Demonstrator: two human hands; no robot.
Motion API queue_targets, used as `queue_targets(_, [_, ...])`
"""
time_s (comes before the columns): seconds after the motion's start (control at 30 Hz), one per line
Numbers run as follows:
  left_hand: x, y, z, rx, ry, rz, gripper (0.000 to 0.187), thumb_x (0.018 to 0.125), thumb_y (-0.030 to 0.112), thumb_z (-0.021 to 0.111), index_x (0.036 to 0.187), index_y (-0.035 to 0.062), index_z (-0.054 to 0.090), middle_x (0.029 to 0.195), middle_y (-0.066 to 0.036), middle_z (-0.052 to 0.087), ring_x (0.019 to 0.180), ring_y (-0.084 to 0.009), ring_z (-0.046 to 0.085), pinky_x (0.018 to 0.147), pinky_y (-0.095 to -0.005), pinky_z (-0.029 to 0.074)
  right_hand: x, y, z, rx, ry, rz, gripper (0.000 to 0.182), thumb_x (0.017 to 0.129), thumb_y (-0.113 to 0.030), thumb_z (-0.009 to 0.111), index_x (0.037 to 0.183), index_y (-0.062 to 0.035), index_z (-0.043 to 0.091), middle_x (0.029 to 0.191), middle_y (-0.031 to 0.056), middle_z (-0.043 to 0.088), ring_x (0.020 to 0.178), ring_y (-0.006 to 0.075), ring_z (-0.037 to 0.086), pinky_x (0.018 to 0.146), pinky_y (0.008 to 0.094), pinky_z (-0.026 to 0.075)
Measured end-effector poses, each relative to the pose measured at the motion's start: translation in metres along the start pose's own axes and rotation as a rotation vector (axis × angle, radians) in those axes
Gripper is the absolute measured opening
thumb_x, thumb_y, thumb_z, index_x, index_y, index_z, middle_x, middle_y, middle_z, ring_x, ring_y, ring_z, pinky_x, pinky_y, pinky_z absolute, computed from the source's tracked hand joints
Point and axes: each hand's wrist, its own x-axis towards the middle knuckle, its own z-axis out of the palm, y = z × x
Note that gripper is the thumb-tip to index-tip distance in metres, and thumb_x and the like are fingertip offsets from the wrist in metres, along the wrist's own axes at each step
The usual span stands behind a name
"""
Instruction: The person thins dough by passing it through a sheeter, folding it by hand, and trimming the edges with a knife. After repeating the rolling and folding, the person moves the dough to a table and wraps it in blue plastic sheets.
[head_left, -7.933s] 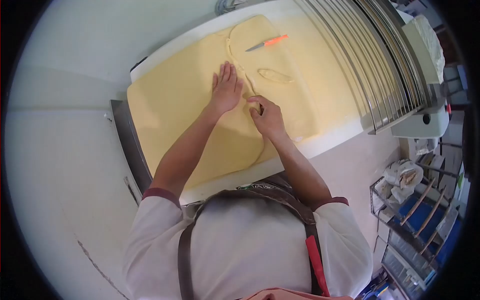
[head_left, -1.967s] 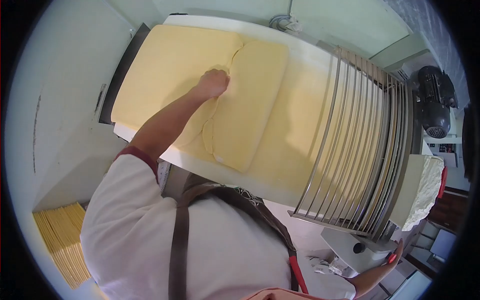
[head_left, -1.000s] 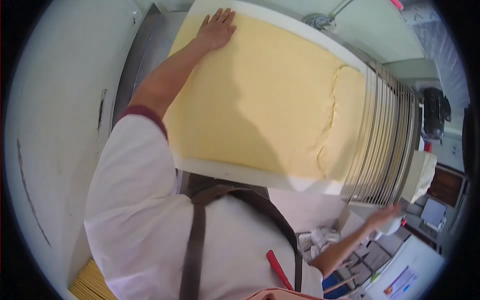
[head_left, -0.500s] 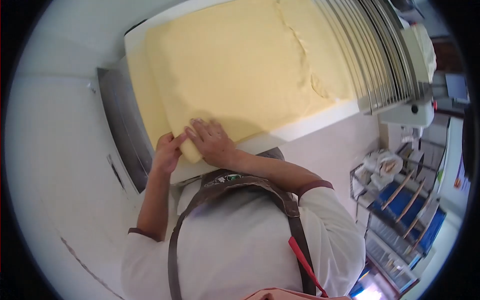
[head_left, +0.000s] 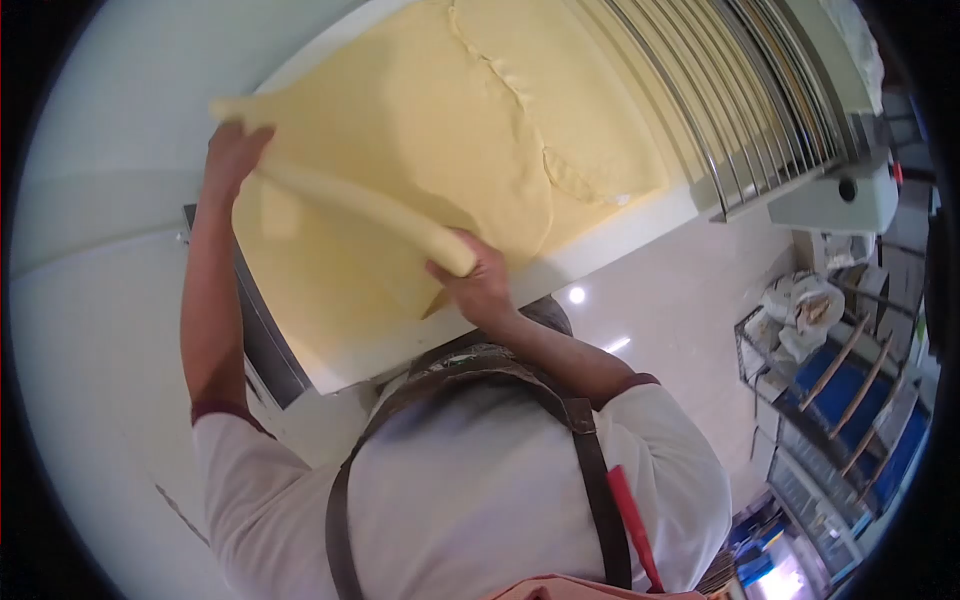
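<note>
Evidently the white desk [head_left: 650, 225] runs under the metal grille [head_left: 812, 110], whose bars restrict room at that end. I find the pale dough sheet [head_left: 400, 75] spread on it, beside the grille. The dough roll [head_left: 375, 208] slants on the side away from the grille, its middle blurred. A raised seam [head_left: 521, 98] lies nearer the grille. Left hand [head_left: 232, 160] grasps the roll's farther part, right hand [head_left: 485, 290] its nearer end. I advise light, even support to prevent stretching or tearing.
</note>
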Motion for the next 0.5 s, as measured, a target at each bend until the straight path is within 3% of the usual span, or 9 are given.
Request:
queue_targets(0.07, [0.023, 0.064, 0.028, 0.300, 0.021, 0.240, 0.047, 0.084, 0.044, 0.058, 0.089, -0.0022, 0.067, 0.081, -0.019, 0.067, 0.078, -0.0327, 0.064, 0.072, -0.0427, 0.048, -0.001, 0.005, -0.034, 0.157, 0.010, 0.178, 0.042, 0.085, -0.004, 0.067, 0.125, 0.0004, 0.053, 0.108, 0.0073, 0.063, 0.100, 0.0129, 0.059, 0.088, 0.0283, 0.048])
queue_targets(0.1, [0.029, 0.105, 0.040, 0.428, -0.129, 0.012, 0.050, 0.085, 0.047, 0.057, 0.096, -0.0006, 0.068, 0.088, -0.017, 0.068, 0.082, -0.0311, 0.065, 0.077, -0.0407, 0.049, -0.002, 0.006, -0.046, 0.230, 0.016, 0.268, 0.045, 0.085, -0.003, 0.066, 0.127, 0.0005, 0.051, 0.111, 0.0082, 0.062, 0.103, 0.0133, 0.058, 0.091, 0.0279, 0.046])
queue_targets(0.17, [0.049, 0.127, 0.062, 0.157, -0.214, 0.092, 0.051, 0.086, 0.050, 0.055, 0.105, 0.0034, 0.067, 0.095, -0.014, 0.070, 0.088, -0.0288, 0.066, 0.081, -0.0389, 0.049, -0.003, -0.002, -0.069, 0.448, -0.035, 0.428, 0.049, 0.086, -0.003, 0.064, 0.131, 0.0016, 0.044, 0.116, 0.0092, 0.059, 0.106, 0.0143, 0.056, 0.092, 0.0277, 0.045])
queue_targets(0.23, [0.094, 0.100, 0.077, 0.219, -0.059, 0.244, 0.049, 0.092, 0.046, 0.053, 0.114, 0.0026, 0.062, 0.105, -0.015, 0.067, 0.097, -0.0283, 0.063, 0.084, -0.0391, 0.047, 0.000, -0.010, -0.079, 0.550, -0.073, 0.542, 0.052, 0.087, -0.004, 0.062, 0.134, 0.0029, 0.040, 0.120, 0.0103, 0.057, 0.109, 0.0152, 0.054, 0.094, 0.0279, 0.043])
queue_targets(0.33, [0.185, 0.001, 0.119, 0.405, 0.411, 0.463, 0.053, 0.092, 0.048, 0.052, 0.121, 0.0040, 0.058, 0.113, -0.014, 0.065, 0.102, -0.0299, 0.061, 0.089, -0.0408, 0.046, 0.010, -0.018, -0.081, 0.525, -0.108, 0.616, 0.054, 0.088, -0.005, 0.061, 0.135, 0.0049, 0.037, 0.123, 0.0117, 0.055, 0.112, 0.0157, 0.053, 0.095, 0.0286, 0.043])
queue_targets(0.43, [0.229, 0.002, 0.120, 0.178, -0.067, 0.193, 0.059, 0.092, 0.049, 0.051, 0.129, 0.0037, 0.052, 0.128, -0.016, 0.056, 0.116, -0.0332, 0.054, 0.098, -0.0414, 0.042, 0.019, -0.024, -0.081, 0.448, -0.119, 0.670, 0.052, 0.089, -0.007, 0.061, 0.134, 0.0056, 0.039, 0.120, 0.0127, 0.057, 0.111, 0.0158, 0.054, 0.095, 0.0288, 0.043])
queue_targets(0.5, [0.236, 0.042, 0.094, 0.211, -0.314, 0.024, 0.063, 0.093, 0.048, 0.049, 0.137, 0.0026, 0.042, 0.135, -0.020, 0.049, 0.123, -0.0353, 0.048, 0.102, -0.0416, 0.039, 0.027, -0.026, -0.084, 0.376, -0.136, 0.715, 0.050, 0.089, -0.007, 0.060, 0.133, 0.0057, 0.040, 0.119, 0.0132, 0.059, 0.111, 0.0160, 0.055, 0.096, 0.0286, 0.043])
